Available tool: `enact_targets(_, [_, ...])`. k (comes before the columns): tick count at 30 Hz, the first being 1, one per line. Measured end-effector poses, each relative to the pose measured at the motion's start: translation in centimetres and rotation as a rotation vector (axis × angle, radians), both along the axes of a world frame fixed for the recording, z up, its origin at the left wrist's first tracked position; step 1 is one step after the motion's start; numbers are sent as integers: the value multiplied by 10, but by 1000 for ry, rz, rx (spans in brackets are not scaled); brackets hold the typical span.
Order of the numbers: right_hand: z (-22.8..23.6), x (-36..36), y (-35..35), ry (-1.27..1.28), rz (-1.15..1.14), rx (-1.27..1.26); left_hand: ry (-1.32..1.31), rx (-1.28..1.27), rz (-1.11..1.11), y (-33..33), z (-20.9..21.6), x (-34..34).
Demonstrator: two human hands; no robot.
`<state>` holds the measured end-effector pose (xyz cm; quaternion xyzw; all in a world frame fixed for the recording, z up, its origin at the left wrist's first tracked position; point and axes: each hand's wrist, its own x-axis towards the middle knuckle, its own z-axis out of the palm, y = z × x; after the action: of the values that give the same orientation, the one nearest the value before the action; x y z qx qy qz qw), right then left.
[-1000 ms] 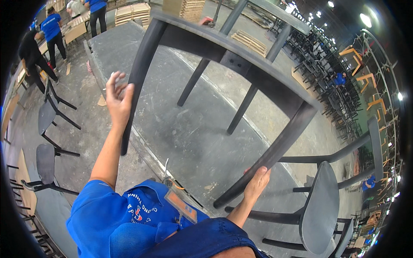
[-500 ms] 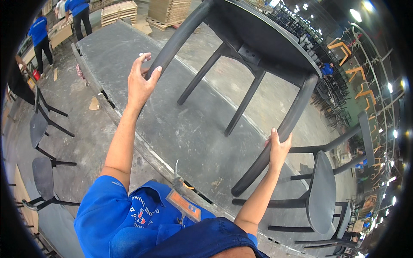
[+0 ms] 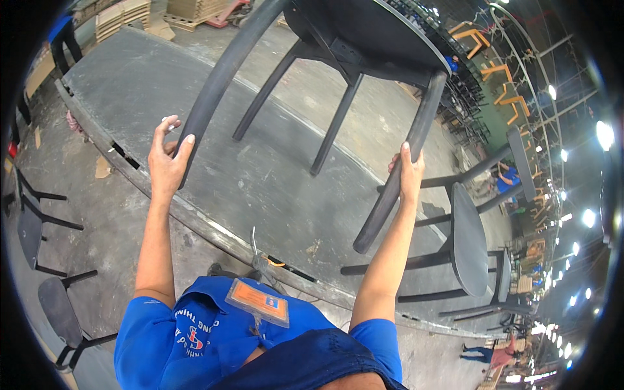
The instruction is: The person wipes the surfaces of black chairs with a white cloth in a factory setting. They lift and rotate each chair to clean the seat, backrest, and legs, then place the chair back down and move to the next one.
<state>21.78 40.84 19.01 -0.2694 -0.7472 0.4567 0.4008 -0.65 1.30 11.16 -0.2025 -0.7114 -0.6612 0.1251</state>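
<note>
A black chair (image 3: 351, 49) is tilted over a long dark table, with the underside of its seat and the crossed braces showing. My left hand (image 3: 168, 161) is at the lower part of its left near leg. The thumb lies against the leg, a raised finger stands apart, and the other fingers are partly hidden behind the leg. On the right near leg, my right hand (image 3: 409, 172) has a closed grip, thumb along the front. The foot of that leg points down toward me. Whether the feet touch the table (image 3: 214, 195) cannot be made out.
More black chairs stand right (image 3: 469, 240) and left (image 3: 62, 312). A bent wire (image 3: 255, 242) and a small orange piece (image 3: 275, 262) are at the table's near edge. Stacked boards (image 3: 122, 19) are far left. Orange-brown frames (image 3: 497, 75) hang far right.
My left hand has slid down the left leg toward its foot. My right hand keeps its place on the right leg. The view has swung, bringing more of the right side in.
</note>
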Motion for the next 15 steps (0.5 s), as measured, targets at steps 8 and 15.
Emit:
enact_targets(8, [-11, 5, 4, 97, -17, -133, 125, -84, 83, -5, -17, 3])
enact_targets(15, [-3, 15, -12, 74, -5, -182, 109, -40, 75, -22, -40, 15])
